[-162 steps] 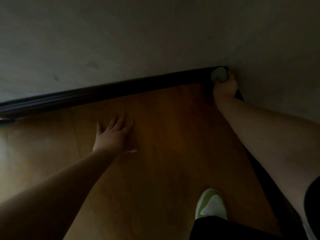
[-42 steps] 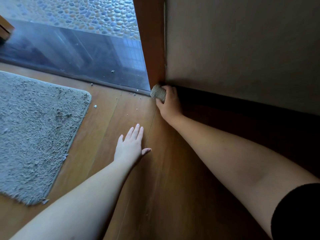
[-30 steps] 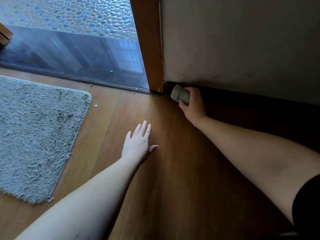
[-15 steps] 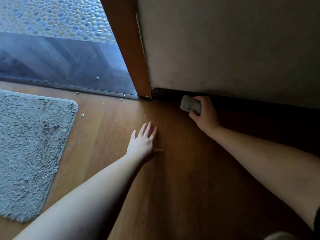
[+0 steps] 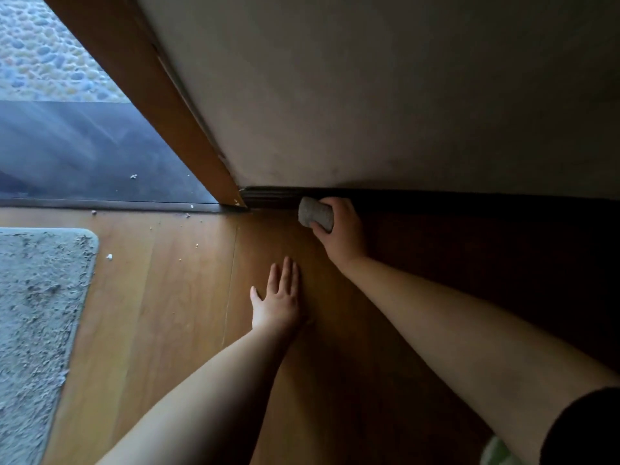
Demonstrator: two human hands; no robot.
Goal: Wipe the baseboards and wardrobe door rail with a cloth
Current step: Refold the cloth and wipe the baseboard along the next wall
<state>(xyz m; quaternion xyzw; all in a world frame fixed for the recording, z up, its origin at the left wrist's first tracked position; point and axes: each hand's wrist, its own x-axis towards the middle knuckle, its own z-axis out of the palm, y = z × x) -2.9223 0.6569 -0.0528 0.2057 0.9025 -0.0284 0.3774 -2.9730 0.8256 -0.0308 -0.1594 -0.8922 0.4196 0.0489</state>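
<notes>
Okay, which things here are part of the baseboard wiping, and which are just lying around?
In the job: cloth, baseboard, right hand gripping the cloth.
Just there: grey rug, crumbs on the floor, left hand flat on the floor.

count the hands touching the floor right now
1. The left hand lies flat, fingers straight, on the wooden floor. The right hand grips the cloth against the baseboard; whether it brushes the floor is unclear.

The right hand [image 5: 342, 229] covers most of the cloth [image 5: 313, 214]; right of it the baseboard [image 5: 469, 203] sinks into shadow; the grey rug [image 5: 37, 323] is cut by the left edge
</notes>
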